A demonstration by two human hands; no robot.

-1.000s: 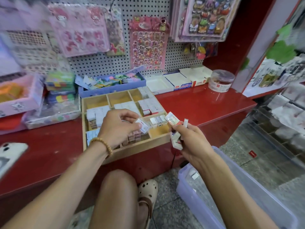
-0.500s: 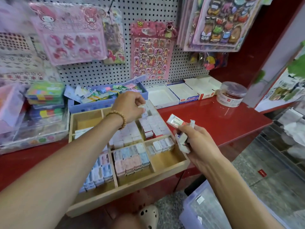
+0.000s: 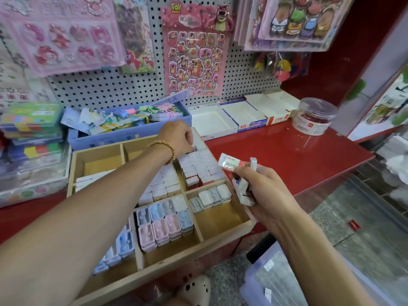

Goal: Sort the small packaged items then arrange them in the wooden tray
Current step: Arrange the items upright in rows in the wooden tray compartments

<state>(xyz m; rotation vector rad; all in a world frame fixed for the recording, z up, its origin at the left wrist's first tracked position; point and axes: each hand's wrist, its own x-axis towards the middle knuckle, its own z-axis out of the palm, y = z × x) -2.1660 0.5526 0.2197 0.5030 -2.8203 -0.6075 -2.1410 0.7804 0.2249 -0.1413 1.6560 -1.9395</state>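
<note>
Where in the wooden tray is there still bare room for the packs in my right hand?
Bare floor shows in the tray's front right compartment, behind a short row of white packs, and in the back left compartment. The back right stack, where the left hand reaches, is crowded, as are the pink and blue packs. The right hand grips several packs.

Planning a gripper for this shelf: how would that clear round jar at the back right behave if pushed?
The clear round jar stands squat and upright, so it would probably slide rather than tip. The red counter looks glossy, likely slippery. It looks like light plastic.
</note>
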